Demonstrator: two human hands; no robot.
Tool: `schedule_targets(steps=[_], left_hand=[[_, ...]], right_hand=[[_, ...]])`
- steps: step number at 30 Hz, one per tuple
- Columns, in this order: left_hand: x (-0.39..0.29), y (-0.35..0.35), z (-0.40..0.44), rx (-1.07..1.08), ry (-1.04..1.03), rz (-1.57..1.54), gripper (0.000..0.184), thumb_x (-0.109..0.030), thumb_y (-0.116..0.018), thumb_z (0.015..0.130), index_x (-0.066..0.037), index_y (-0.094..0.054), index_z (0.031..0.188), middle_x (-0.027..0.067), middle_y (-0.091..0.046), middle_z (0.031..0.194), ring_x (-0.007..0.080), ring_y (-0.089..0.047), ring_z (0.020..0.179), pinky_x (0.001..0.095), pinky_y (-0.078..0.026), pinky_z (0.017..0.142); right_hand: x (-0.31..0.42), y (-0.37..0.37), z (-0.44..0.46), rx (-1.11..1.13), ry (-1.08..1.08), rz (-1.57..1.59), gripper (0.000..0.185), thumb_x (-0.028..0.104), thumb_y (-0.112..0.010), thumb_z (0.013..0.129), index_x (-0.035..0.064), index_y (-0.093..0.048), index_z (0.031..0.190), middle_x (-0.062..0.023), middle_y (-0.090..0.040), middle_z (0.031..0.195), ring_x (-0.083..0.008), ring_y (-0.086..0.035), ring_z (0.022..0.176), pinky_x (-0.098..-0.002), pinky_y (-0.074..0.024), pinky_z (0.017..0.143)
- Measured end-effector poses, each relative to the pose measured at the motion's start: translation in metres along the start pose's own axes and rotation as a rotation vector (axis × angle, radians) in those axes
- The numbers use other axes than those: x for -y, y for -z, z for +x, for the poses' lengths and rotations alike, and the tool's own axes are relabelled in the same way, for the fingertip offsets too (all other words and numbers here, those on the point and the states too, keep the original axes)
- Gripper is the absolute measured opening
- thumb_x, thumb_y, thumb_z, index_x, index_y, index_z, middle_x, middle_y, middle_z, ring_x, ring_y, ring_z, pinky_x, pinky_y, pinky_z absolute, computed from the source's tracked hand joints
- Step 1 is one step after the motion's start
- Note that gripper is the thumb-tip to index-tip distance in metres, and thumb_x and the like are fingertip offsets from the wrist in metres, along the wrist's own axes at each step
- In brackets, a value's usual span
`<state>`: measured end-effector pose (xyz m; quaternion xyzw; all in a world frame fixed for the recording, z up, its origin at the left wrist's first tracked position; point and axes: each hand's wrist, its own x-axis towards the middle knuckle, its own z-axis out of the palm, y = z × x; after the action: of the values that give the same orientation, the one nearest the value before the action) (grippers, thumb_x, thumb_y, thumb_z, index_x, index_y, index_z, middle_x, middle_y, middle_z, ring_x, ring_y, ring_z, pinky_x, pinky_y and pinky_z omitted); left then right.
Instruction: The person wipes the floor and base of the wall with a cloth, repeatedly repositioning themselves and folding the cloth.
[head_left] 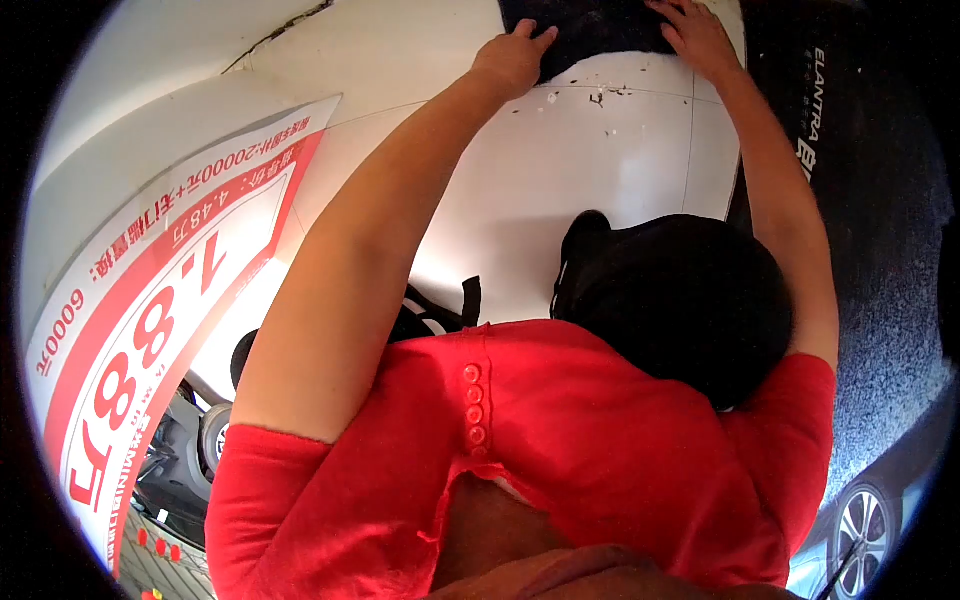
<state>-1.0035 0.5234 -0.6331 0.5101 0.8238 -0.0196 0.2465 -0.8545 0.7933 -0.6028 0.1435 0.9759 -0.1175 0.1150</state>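
A dark cloth [605, 35] lies on the white tiled floor [560, 150] at the top of the view. My left hand [515, 58] rests at the cloth's left edge, fingers apart, with the fingertips on the fabric. Over at the right edge, my right hand [695, 35] touches the cloth with its fingers spread. Small dark bits and scuffs [607, 97] mark the floor just below the cloth. The cloth's far edge is cut off by the top of the frame.
Red and white sign [150, 320] with prices at the left. Dark panel reading ELANTRA [875, 200] along the right, a pictured car wheel [862, 540] low on it. My black-clad knee [680, 300] and dark shoe [580, 240] are below the hands. A floor crack [275, 38] at upper left.
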Motion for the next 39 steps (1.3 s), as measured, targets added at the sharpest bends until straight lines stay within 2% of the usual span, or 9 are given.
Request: schedule_targets(steps=[1, 8, 13, 17, 22, 27, 29, 35, 39], left_hand=[[-0.004, -0.004, -0.001, -0.015, -0.004, 0.004, 0.063, -0.009, -0.056, 0.093, -0.027, -0.038, 0.151, 0.0108, -0.044, 0.144, 0.0319, -0.063, 0.111, 0.0407, -0.054, 0.094], [-0.008, -0.005, -0.031, -0.077, -0.191, 0.235, 0.059, -0.015, -0.064, 0.088, -0.022, -0.049, 0.144, 0.0055, -0.059, 0.127, 0.0249, -0.061, 0.111, 0.0393, -0.051, 0.094], [0.002, 0.018, -0.039, -0.036, -0.369, 0.43, 0.046, -0.011, -0.06, 0.089, -0.018, -0.057, 0.134, 0.0076, -0.063, 0.115, 0.0234, -0.058, 0.111, 0.0373, -0.041, 0.104], [0.012, 0.0, -0.037, -0.126, -0.399, 0.438, 0.045, -0.011, -0.059, 0.089, -0.015, -0.056, 0.133, 0.0117, -0.063, 0.11, 0.0269, -0.06, 0.107, 0.0393, -0.046, 0.098], [0.005, -0.011, -0.053, -0.054, -0.183, 0.073, 0.047, -0.007, -0.056, 0.089, -0.003, -0.05, 0.135, 0.0171, -0.059, 0.107, 0.0322, -0.064, 0.097, 0.0423, -0.056, 0.082], [-0.002, -0.023, -0.06, -0.047, -0.094, -0.013, 0.048, -0.005, -0.056, 0.088, 0.0, -0.046, 0.135, 0.0217, -0.055, 0.112, 0.0358, -0.064, 0.096, 0.0443, -0.057, 0.08], [-0.009, -0.024, -0.063, -0.04, -0.106, 0.0, 0.047, -0.005, -0.056, 0.088, 0.001, -0.046, 0.133, 0.0227, -0.054, 0.112, 0.0368, -0.064, 0.095, 0.0446, -0.057, 0.078], [-0.036, -0.026, -0.074, 0.053, 0.071, -0.109, 0.053, -0.005, -0.062, 0.083, 0.001, -0.045, 0.133, 0.0267, -0.052, 0.115, 0.0382, -0.064, 0.096, 0.0458, -0.057, 0.079], [-0.05, -0.036, -0.084, 0.047, 0.141, -0.42, 0.065, -0.009, -0.068, 0.076, 0.001, -0.043, 0.135, 0.0299, -0.049, 0.12, 0.0431, -0.061, 0.101, 0.047, -0.055, 0.084]], right_hand=[[-0.024, -0.04, -0.011, -0.191, 0.089, -0.087, 0.043, 0.022, -0.056, 0.094, 0.0165, -0.056, 0.137, -0.0117, -0.059, 0.126, -0.0277, -0.058, 0.109, -0.0375, -0.0462, 0.1], [0.014, -0.05, -0.079, -0.001, -0.086, -0.057, 0.054, 0.035, -0.059, 0.091, 0.0233, -0.05, 0.143, -0.0117, -0.048, 0.137, -0.0342, -0.051, 0.117, -0.0438, -0.046, 0.104], [0.028, -0.053, -0.097, -0.051, 0.022, 0.031, 0.074, 0.016, -0.073, 0.078, 0.0156, -0.042, 0.146, -0.0124, -0.047, 0.138, -0.0376, -0.049, 0.121, -0.0463, -0.044, 0.106], [0.02, -0.061, -0.095, -0.156, 0.066, 0.122, 0.065, 0.014, -0.067, 0.085, 0.0147, -0.042, 0.145, -0.0128, -0.05, 0.134, -0.0363, -0.051, 0.12, -0.0441, -0.0454, 0.104], [0.029, -0.055, -0.096, -0.048, -0.058, 0.077, 0.057, 0.023, -0.06, 0.091, 0.0176, -0.044, 0.145, -0.0161, -0.051, 0.131, -0.0369, -0.052, 0.119, -0.0454, -0.0481, 0.101], [0.044, -0.049, -0.095, 0.102, -0.183, 0.024, 0.061, 0.031, -0.06, 0.091, 0.0183, -0.041, 0.148, -0.02, -0.052, 0.128, -0.0381, -0.056, 0.114, -0.0475, -0.051, 0.096], [0.049, -0.051, -0.096, 0.094, -0.21, 0.029, 0.065, 0.03, -0.061, 0.088, 0.0144, -0.041, 0.148, -0.0218, -0.055, 0.118, -0.0386, -0.061, 0.102, -0.045, -0.0517, 0.093], [0.074, -0.05, -0.102, 0.186, -0.359, 0.157, 0.07, 0.035, -0.062, 0.085, 0.0039, -0.041, 0.145, -0.0293, -0.06, 0.116, -0.0418, -0.064, 0.102, -0.0447, -0.0511, 0.094], [0.082, -0.055, -0.107, 0.171, -0.338, 0.25, 0.076, 0.038, -0.063, 0.084, -0.0047, -0.039, 0.142, -0.0315, -0.062, 0.113, -0.0434, -0.064, 0.103, -0.0472, -0.0523, 0.094]])
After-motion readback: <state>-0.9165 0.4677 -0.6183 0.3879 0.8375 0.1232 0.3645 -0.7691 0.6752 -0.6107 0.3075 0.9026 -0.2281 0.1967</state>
